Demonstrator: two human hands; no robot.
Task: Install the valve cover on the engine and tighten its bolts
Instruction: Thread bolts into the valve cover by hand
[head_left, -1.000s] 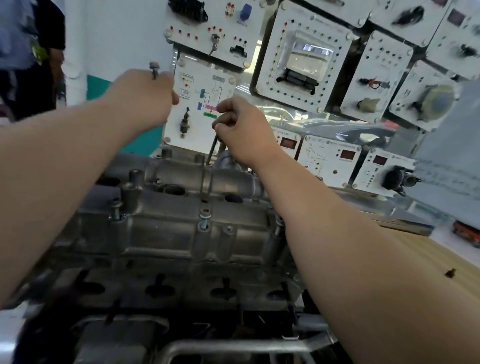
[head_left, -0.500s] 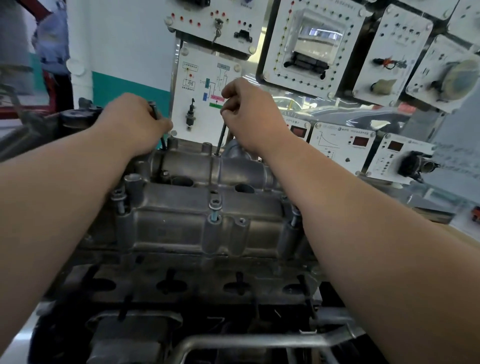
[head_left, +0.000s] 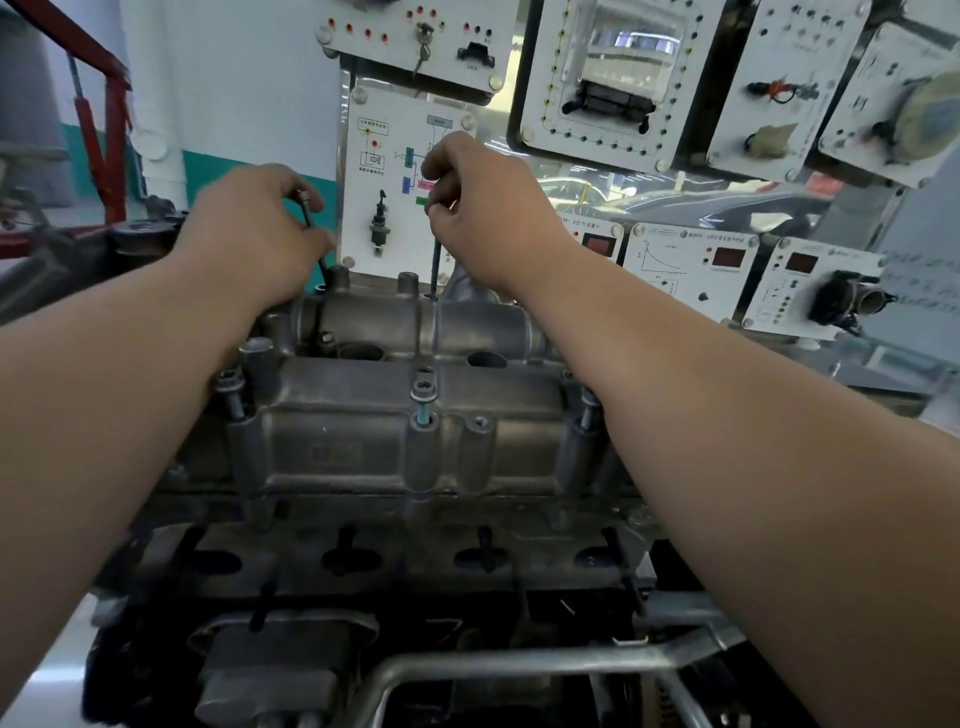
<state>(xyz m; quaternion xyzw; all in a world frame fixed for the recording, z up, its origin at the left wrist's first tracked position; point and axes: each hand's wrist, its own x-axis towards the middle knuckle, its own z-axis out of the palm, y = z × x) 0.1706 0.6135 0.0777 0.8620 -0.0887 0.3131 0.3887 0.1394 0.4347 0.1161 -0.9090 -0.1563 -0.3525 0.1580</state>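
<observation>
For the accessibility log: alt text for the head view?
The left hand pinches a tilted bolt and the right hand an upright bolt at the far edge of a grey valve cover on an engine. Near-edge bolts stand partly raised; white instrument panels hang behind.

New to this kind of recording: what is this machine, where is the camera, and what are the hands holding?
No robot here: the single view comes from a camera worn on a person's head, looking down along both bare forearms. The grey metal block is an engine with its valve cover set on top. The left hand pinches a long bolt at the cover's far edge; the right hand pinches another bolt whose tip meets a hole there. On the near edge, a middle bolt and a left corner bolt stand raised, not screwed down. Behind hang white training panels with switches and displays.
</observation>
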